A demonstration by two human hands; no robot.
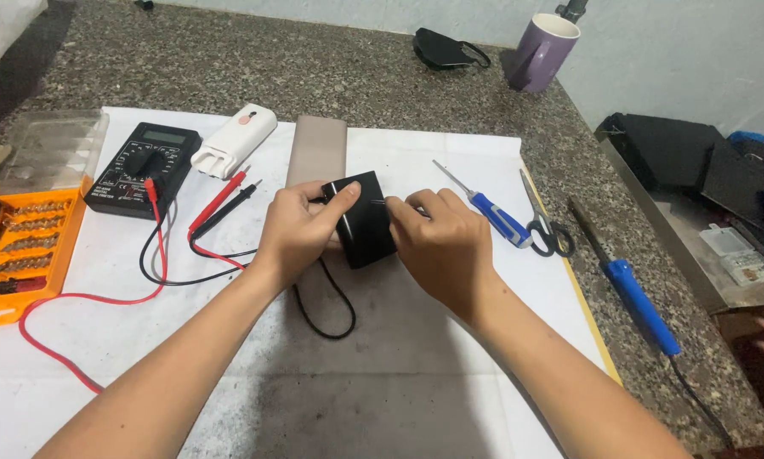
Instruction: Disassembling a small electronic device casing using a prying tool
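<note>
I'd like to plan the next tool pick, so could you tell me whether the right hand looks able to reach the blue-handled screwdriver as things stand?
Probably yes. The right hand is on the black box, and the blue-handled screwdriver lies just beside it on the white sheet, with nothing between them. The hand would have to let go of the box first.

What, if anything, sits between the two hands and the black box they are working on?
Nothing visible does. The left hand and right hand both grip the black box directly from either side, above the white paper sheet; its black cable trails below.

Black multimeter (144, 168) with red and black leads, white charger (234, 140), blue screwdriver (492, 212), scissors (545, 225), purple mug (542, 53).
</note>
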